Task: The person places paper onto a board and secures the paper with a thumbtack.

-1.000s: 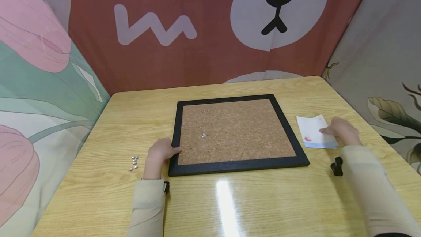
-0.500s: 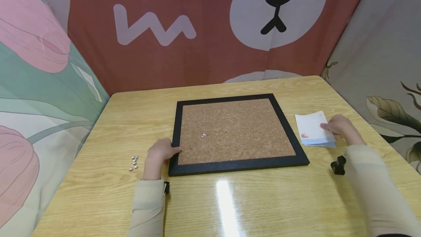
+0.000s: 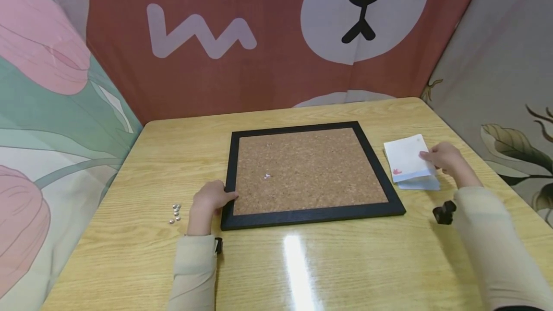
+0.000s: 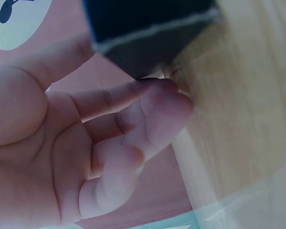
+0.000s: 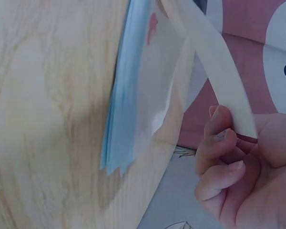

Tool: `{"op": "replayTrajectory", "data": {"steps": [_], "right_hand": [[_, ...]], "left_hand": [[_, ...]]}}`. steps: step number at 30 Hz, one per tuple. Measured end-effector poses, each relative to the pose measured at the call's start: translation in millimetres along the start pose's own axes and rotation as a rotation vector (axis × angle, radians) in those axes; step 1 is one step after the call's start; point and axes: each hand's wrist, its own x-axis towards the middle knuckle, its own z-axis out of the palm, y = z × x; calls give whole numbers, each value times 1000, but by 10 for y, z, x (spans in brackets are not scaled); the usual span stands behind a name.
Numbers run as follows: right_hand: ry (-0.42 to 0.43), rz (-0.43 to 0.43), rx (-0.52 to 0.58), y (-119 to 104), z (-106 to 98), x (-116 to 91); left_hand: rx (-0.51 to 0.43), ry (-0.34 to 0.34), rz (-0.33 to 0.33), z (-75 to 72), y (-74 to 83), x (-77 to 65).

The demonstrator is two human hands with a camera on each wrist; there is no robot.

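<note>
A black-framed cork board (image 3: 311,172) lies flat on the table. My left hand (image 3: 210,198) holds its left edge near the front corner, thumb over the frame and fingers at the side; the left wrist view shows the fingertips (image 4: 169,102) low against the tabletop. To the board's right, my right hand (image 3: 447,159) pinches the edge of a white note sheet (image 3: 406,157) with a small pink print. That sheet is raised at an angle above a stack of blue-edged note sheets (image 3: 419,184). The right wrist view shows the lifted sheet (image 5: 224,71) between thumb and fingers, apart from the stack.
Several small silvery pieces (image 3: 176,213) lie on the table left of my left hand. A tiny shiny item (image 3: 267,175) sits on the cork. Printed cloth (image 3: 259,80) hangs behind the table (image 3: 354,263) and along both sides.
My right hand has moved slightly away from me and lifted the top sheet, opening a gap over the stack. The left hand stays on the board's frame.
</note>
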Motion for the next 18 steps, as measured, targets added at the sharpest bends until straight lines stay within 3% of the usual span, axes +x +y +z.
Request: {"op": "replayTrajectory", "data": {"steps": [7, 18], "right_hand": [[41, -30, 72, -98, 4, -38], [-2, -75, 299, -314, 24, -60]], "left_hand": [[-3, -4, 8, -11, -1, -14], [-19, -6, 4, -9, -1, -15]]}}
